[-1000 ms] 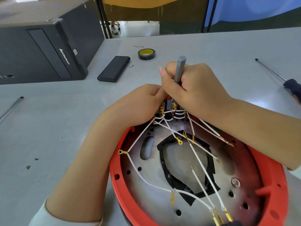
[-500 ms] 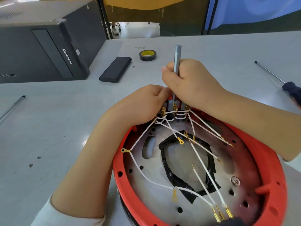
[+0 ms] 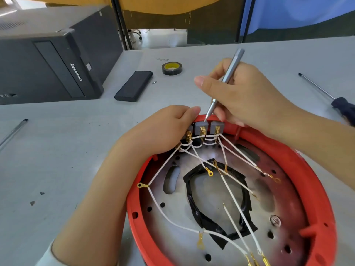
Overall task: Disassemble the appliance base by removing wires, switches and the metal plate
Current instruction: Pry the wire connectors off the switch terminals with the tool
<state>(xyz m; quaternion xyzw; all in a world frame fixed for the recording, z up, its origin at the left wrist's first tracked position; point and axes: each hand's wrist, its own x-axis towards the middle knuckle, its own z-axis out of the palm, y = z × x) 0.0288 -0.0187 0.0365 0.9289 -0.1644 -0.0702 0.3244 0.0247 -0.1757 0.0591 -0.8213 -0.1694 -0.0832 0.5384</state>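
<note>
A red round appliance base (image 3: 315, 191) lies on the table, with a metal plate (image 3: 211, 191) inside it. White wires (image 3: 233, 204) with gold terminals fan out from grey switches (image 3: 208, 127) at the base's far rim. Black tape (image 3: 197, 212) loops across the plate's middle. My left hand (image 3: 163, 129) grips the rim and the leftmost switch. My right hand (image 3: 244, 96) holds a thin silver screwdriver (image 3: 223, 79), tilted, its tip touching the top of the middle switch.
A black computer tower (image 3: 51, 60) lies at the back left. A black flat case (image 3: 134, 86), a small bit (image 3: 154, 82) and a roll of black tape (image 3: 171, 68) sit beyond the base. A dark-handled screwdriver (image 3: 330, 100) lies at right, a thin rod (image 3: 13, 131) at left.
My right hand has lifted and opened up its grip, tilting the silver screwdriver from upright to slanted. The switches it covered are now exposed. My left hand stays on the rim.
</note>
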